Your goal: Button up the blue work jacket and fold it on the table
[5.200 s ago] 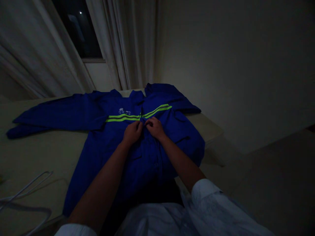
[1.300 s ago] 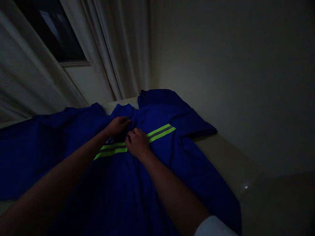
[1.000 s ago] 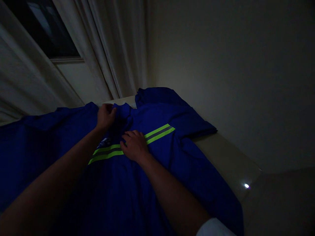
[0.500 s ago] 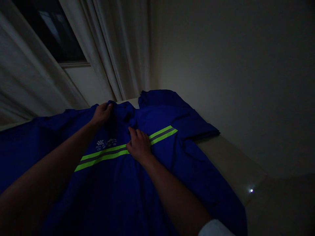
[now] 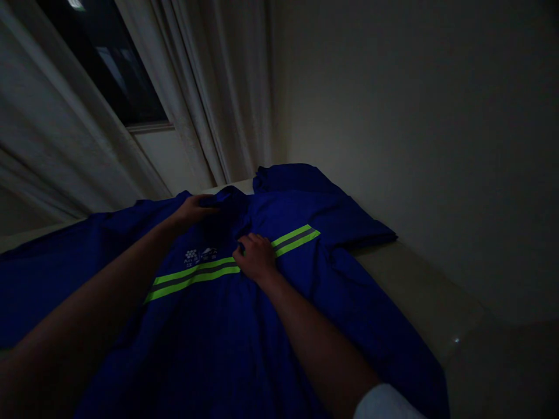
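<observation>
A dark blue work jacket (image 5: pixel 209 326) lies spread out with its front up. A yellow-green and grey reflective band (image 5: pixel 192 279) crosses its chest, below a small white printed logo (image 5: pixel 198 256). At the collar (image 5: pixel 231 201), my left hand (image 5: pixel 195 210) has blue cloth between its thumb and fingers. My right hand (image 5: pixel 257 257) is closed on the front edge at chest height, over the band, its fingers curled and the fingertips partly hidden.
Folded blue cloth (image 5: pixel 292 177) lies at the far right end of the pale surface (image 5: pixel 406 273) under the jacket. Behind hang light curtains (image 5: pixel 218 87) beside a dark window (image 5: pixel 117 70). A plain wall (image 5: pixel 393 116) rises at right. The room is dim.
My left hand has moved right along the top of the jacket to the collar. My right hand stays on the front edge, its fingers more curled. The view has shifted slightly.
</observation>
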